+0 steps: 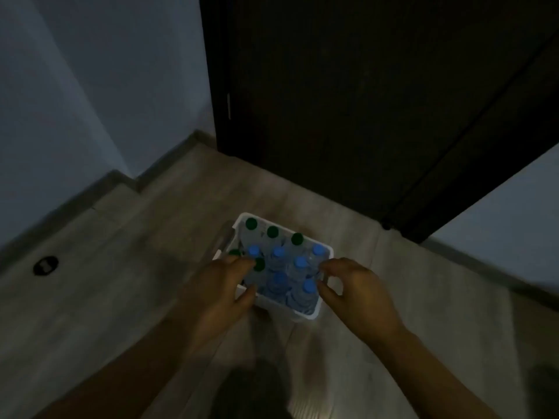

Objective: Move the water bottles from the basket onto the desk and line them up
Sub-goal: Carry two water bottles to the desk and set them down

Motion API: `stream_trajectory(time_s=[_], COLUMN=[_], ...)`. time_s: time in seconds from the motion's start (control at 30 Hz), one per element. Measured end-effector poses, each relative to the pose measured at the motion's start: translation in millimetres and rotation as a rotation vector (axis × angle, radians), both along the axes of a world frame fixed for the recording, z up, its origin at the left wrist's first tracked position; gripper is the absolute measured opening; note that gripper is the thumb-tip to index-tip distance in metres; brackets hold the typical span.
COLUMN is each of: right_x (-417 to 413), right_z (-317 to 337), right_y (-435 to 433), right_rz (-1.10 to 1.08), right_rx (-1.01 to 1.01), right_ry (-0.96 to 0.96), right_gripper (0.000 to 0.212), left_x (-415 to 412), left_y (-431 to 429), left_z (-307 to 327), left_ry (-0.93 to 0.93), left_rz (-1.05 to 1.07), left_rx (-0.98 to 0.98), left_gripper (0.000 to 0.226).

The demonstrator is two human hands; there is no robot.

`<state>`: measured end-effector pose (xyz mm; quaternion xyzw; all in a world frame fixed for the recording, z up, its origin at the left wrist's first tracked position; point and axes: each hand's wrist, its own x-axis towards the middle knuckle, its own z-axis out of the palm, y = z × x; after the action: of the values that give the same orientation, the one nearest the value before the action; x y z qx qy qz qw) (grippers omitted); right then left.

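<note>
Basket (313,314) of bottles (300,263) between left hand (219,287) and right hand (358,293); both half-curled at its rims, grip unclear.

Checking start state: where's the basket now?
Head view, lower centre: the white basket sits on the floor before the dark door, between the left hand and right hand.

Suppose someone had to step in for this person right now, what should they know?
The left hand curves its fingers over the left edge of the basket; blur hides whether it grips.
The right hand curves its fingers at the right rim; same doubt.
The basket sits on the floor, packed with upright water bottles, with blue and green caps.
Done: nothing visible; no desk is in view.
Left: move every bottle to the desk and line them up.
</note>
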<state>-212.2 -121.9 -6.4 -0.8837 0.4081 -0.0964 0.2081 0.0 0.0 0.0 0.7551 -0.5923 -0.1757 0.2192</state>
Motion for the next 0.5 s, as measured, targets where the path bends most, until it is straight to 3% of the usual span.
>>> stream_trajectory(time_s=[0.27, 0.5], right_x=[-3.1, -17.6], right_z=[-99.2, -150.8], right_y=[-8.4, -22.3], right_rz=[-0.023, -0.087], right_rx=[-0.11, -0.142], right_ry=[-0.012, -0.026], right_gripper=[0.024, 0.026], left_x=[3.3, -5.8], left_y=[-7.8, -26.1], left_z=[-115.6, -165.2], left_ry=[-0.071, -0.067], left_rz=[-0.068, -0.116], left_rx=[-0.073, -0.189], left_gripper=[0.048, 0.051])
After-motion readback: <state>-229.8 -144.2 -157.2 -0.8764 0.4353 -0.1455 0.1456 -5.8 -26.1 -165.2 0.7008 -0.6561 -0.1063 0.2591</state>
